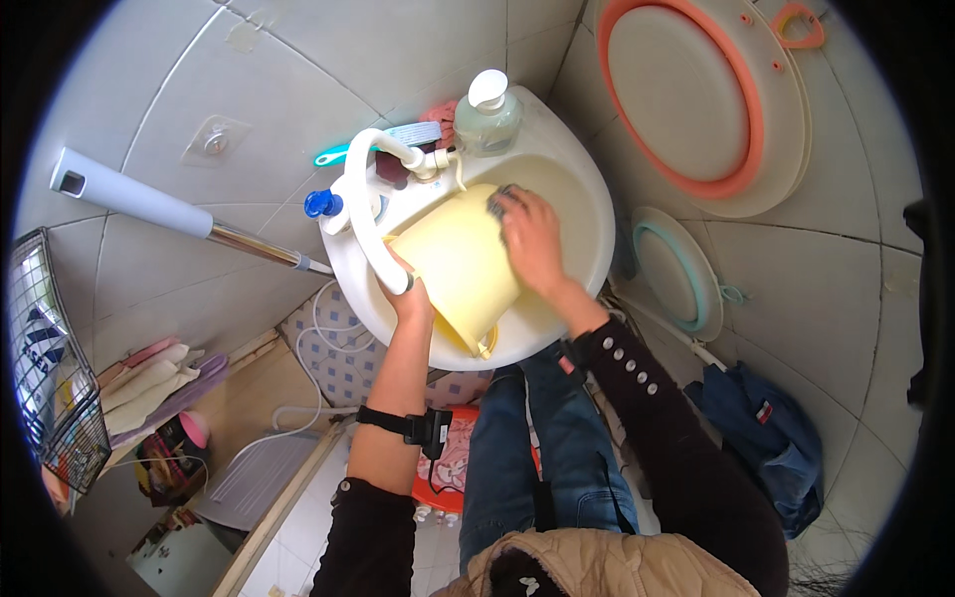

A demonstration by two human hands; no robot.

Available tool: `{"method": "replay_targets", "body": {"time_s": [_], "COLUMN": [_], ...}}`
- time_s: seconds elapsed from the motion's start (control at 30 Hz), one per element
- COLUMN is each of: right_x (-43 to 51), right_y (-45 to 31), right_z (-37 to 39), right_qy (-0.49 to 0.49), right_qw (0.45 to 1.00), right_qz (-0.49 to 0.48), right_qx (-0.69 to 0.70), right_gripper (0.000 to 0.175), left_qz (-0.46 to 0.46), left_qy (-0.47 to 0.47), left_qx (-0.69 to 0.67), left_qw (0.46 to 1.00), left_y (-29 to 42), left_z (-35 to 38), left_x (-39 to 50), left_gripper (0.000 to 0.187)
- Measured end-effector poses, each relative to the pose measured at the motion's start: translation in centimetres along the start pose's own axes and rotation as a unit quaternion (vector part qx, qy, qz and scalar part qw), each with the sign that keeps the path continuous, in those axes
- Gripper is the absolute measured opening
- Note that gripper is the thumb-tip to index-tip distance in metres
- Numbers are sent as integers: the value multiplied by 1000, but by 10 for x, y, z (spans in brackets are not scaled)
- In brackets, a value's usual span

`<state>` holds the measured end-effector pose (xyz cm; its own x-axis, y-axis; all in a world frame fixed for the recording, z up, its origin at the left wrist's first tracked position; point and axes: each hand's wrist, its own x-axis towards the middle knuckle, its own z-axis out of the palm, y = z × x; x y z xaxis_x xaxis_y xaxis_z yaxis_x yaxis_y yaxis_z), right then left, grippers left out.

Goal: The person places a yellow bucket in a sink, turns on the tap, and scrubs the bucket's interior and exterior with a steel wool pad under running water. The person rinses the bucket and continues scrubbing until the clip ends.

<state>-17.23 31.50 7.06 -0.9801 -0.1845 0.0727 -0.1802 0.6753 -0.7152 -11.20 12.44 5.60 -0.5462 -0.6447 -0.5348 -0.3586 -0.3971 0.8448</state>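
Note:
A pale yellow plastic bucket point(459, 254) lies on its side in the white washbasin point(593, 198), its mouth tilted toward me. My left hand point(410, 295) grips the bucket at its left side, partly hidden behind the white curved faucet point(365, 201). With my right hand point(533, 239) I hold a dark grey scrubber point(497, 207), probably steel wool, against the bucket's outer wall near its base. The yellow handle point(489, 342) hangs at the rim, over the basin's front edge. The bucket's inside is mostly out of sight.
On the basin's back ledge stand a pump soap bottle point(489, 119), a teal-handled brush point(343, 154) and a blue-capped bottle point(324, 205). A mop handle point(149, 198) leans at left. Collapsible basins point(679, 104) hang at right. Below is a red tub point(425, 489) holding cloth.

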Motion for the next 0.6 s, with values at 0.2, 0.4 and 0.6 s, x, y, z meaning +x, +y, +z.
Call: {"method": "replay_targets", "body": {"time_s": [0.2,0.4,0.6], "right_x": [-52,-8,-93], "right_y": [-48,6,-48], "right_z": [19,15,24], "right_qy": [-54,47,-32], "right_qw": [980,999,992], "right_qz": [-173,-19,-111], "right_qx": [77,11,56], "right_gripper": [37,37,47], "left_qz": [23,7,37], "left_qy": [-3,0,0], "left_qx": [22,1,0], "left_qw": [999,1000,999], "left_y": [-3,-16,-14], "left_z": [-8,-11,-12], "left_x": [1,18,17], "left_gripper": [54,59,60]}}
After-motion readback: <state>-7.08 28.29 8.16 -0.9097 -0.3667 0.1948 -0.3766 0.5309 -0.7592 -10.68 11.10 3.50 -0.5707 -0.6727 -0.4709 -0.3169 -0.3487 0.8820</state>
